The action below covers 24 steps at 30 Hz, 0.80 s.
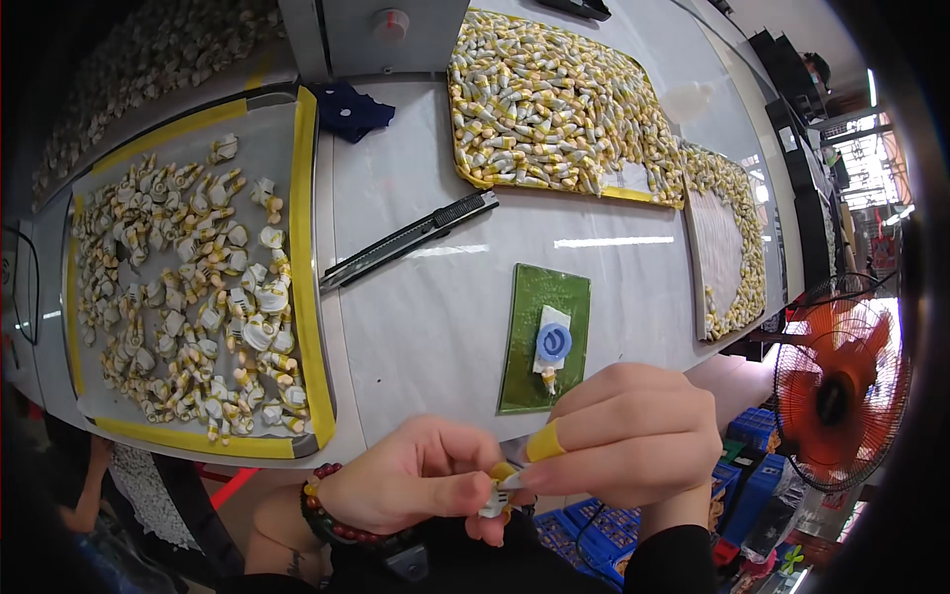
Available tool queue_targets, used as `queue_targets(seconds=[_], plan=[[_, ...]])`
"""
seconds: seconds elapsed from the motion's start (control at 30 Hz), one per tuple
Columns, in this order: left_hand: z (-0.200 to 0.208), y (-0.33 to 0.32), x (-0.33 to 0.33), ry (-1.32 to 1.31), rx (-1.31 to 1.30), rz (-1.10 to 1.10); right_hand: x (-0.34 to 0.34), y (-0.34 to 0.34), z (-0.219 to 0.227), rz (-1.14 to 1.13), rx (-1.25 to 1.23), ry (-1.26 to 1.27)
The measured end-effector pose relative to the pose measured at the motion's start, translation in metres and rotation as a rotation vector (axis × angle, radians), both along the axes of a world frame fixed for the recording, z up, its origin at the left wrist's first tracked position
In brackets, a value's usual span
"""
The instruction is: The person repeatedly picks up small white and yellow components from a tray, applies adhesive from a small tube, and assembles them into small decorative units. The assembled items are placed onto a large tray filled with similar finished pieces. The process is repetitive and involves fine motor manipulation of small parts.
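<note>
Both hands meet at the lower edge of the view, closed together on one small white-and-yellow piece point(498, 492). The left hand point(416, 485) pinches the piece from the left with thumb and fingertips; a dark red bead bracelet point(322, 510) sits on its wrist. The right hand point(628, 436) grips the same piece from the right, and a yellow finger cot point(544, 443) covers one of its fingers. The piece is held above the near edge of the white desk point(445, 327). Just beyond the hands, a green mat point(524, 346) lies on the desk with a white piece bearing a blue round label point(553, 343) resting on it. Farther out, a black-and-silver utility knife point(408, 240) lies at a slant. To the left, a tray with yellow taped edges point(305, 277) holds many loose white-and-yellow pieces. A second yellow-edged tray point(549, 99), densely filled with similar pieces, sits at the far side, and a third tray point(727, 247) lies to the right. A dark blue cloth point(351, 111) rests near the far edge. An orange fan point(839, 391) stands to the right of the desk.
</note>
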<state>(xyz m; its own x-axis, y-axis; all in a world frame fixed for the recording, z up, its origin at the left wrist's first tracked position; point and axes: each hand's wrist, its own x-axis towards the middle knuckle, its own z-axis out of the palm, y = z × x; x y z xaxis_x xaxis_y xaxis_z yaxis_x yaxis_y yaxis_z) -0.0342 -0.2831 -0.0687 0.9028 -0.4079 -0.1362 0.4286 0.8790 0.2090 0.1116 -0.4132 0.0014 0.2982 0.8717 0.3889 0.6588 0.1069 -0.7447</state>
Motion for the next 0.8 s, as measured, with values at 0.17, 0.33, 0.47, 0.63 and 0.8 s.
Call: queue_targets(seconds=[0.17, 0.33, 0.47, 0.63, 0.8], plan=[[0.002, 0.002, 0.003, -0.019, 0.004, -0.086, 0.000, -0.001, 0.004, 0.102, -0.007, -0.079], [0.005, 0.001, 0.005, -0.025, 0.004, -0.075, 0.000, 0.001, 0.005, 0.103, -0.014, -0.069], [0.005, 0.000, 0.006, -0.060, 0.025, -0.082, -0.001, -0.002, 0.005, 0.090, -0.022, -0.056], [0.010, 0.002, 0.004, -0.020, 0.117, -0.026, 0.000, -0.005, 0.005, 0.089, -0.038, -0.048], [0.016, -0.010, 0.000, -0.118, 0.575, 0.360, -0.013, -0.011, -0.004, -0.060, -0.016, -0.022]])
